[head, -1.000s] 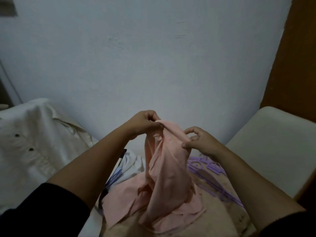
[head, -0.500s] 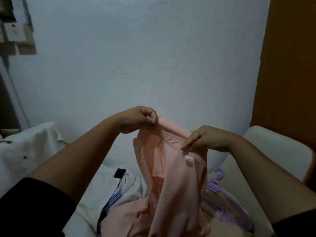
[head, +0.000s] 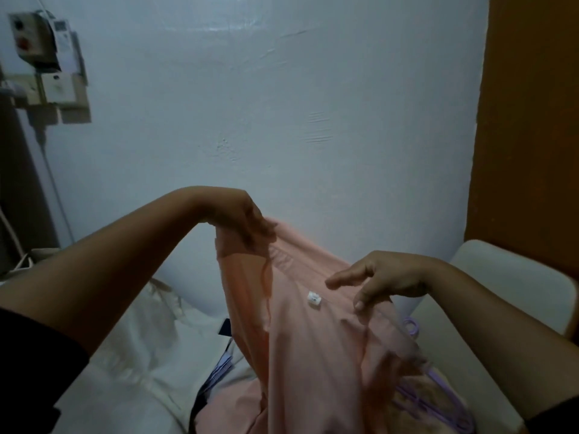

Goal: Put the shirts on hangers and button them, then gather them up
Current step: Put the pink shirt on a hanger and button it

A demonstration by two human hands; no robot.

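A pink shirt (head: 313, 346) hangs in front of me, lifted by its top edge, with a small white tag (head: 313, 298) showing near the collar. My left hand (head: 241, 220) grips the upper left corner of the fabric and holds it highest. My right hand (head: 382, 278) hovers over the collar edge on the right, index finger stretched out, thumb touching the cloth. Purple plastic hangers (head: 441, 399) lie below at the right, partly hidden by the shirt. A white shirt (head: 131, 349) lies spread at the lower left.
A pale blue wall stands close behind. An electrical box (head: 47, 64) with cables hangs at the upper left. A brown door (head: 529, 120) fills the right side. A cream cushion or headboard (head: 513, 283) sits at the right. Dark and striped cloth (head: 219, 368) peeks out beneath the pink shirt.
Both hands have raised the pink shirt higher and spread it wider. My right hand's fingers have loosened from a pinch to a stretched pose. The view has tilted upward.
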